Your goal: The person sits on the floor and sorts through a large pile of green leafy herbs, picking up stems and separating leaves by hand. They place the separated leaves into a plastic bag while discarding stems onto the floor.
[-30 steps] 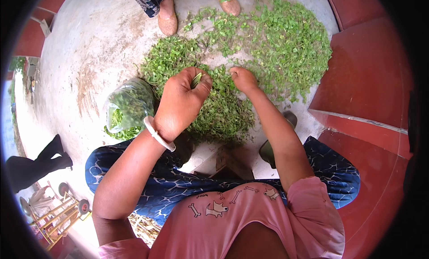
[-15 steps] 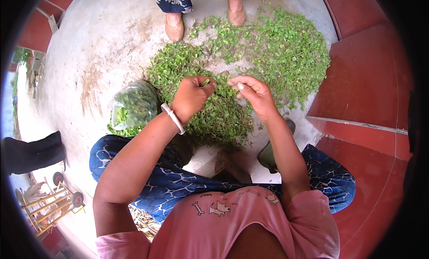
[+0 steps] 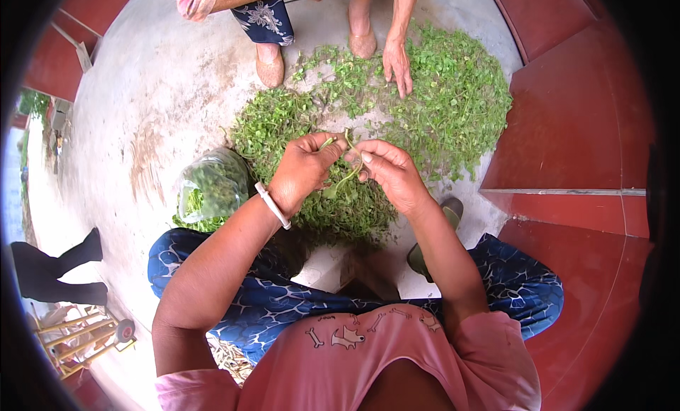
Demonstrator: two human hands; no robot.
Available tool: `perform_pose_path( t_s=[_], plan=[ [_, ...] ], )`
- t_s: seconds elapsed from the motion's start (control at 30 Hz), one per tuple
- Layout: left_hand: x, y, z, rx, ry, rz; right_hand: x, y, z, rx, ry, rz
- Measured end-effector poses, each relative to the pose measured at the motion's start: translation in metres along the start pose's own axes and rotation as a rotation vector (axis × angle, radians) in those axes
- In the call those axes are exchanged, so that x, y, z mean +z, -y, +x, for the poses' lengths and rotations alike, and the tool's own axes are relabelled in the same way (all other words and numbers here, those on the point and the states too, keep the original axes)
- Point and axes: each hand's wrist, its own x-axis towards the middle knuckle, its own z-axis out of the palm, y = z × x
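My left hand [image 3: 306, 169] is closed in a pinch, with a short green stem [image 3: 326, 142] poking out between thumb and forefinger. Close beside it, my right hand [image 3: 394, 176] pinches a thin, curled green sprig [image 3: 344, 181] that stretches across the gap toward the left fingertips. Whether the left fingers also grip that sprig I cannot tell. Both hands hover over a spread of leafy green plants [image 3: 340, 211] on the floor. Left of my left forearm stands a clear plastic bag [image 3: 212, 181] with greens in it.
Opposite me a person's hand [image 3: 399, 67] reaches down to the greens on the right [image 3: 460, 92], near their tan shoes [image 3: 270, 69]. Red panels [image 3: 567, 134] line the right side. Dark-trousered legs [image 3: 60, 273] and a yellow-framed cart [image 3: 81, 336] are at the left.
The other person's arms have come into view, one hand lowered to the greens. My right hand has moved slightly nearer my left, and a sprig now shows between them. The dark-trousered legs have shifted.
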Motion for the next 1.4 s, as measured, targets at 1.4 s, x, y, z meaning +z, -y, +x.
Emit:
perform_pose_path(
  t_s=[1.4],
  plan=[
    [-0.017, -0.027, -0.015, -0.116, 0.229, -0.193, 0.022, 0.036, 0.027, -0.085, 0.052, -0.022]
  ],
)
